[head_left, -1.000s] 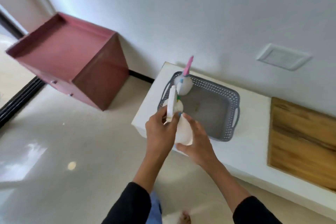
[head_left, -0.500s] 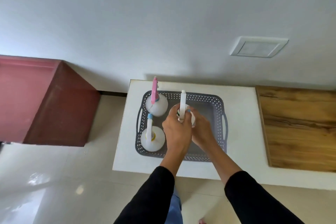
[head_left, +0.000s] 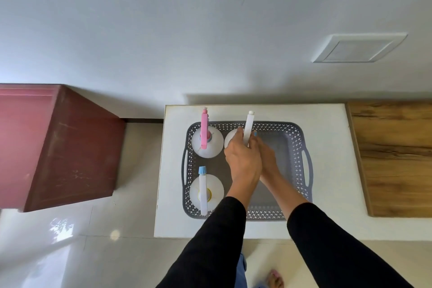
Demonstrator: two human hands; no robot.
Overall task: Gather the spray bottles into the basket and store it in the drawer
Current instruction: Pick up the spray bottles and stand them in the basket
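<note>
Hands meet inside the grey basket [head_left: 297, 170] on the white table [head_left: 327, 224]: left hand [head_left: 243, 161] and right hand [head_left: 268, 159] both wrap a white spray bottle [head_left: 248, 127], upright at the back. Beside it stands a pink-topped bottle [head_left: 205, 138]; a blue-tipped bottle [head_left: 203, 190] stands in the near left corner. A red cabinet [head_left: 70, 147] sits well left

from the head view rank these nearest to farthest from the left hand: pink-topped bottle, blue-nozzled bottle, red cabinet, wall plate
1. Pink-topped bottle: just left of the left hand, in the basket's far-left corner.
2. Blue-nozzled bottle: in the basket's near-left corner, a little farther off.
3. Red cabinet: on the floor, well to the left of the table.
4. Wall plate: up on the wall, far right.
</note>
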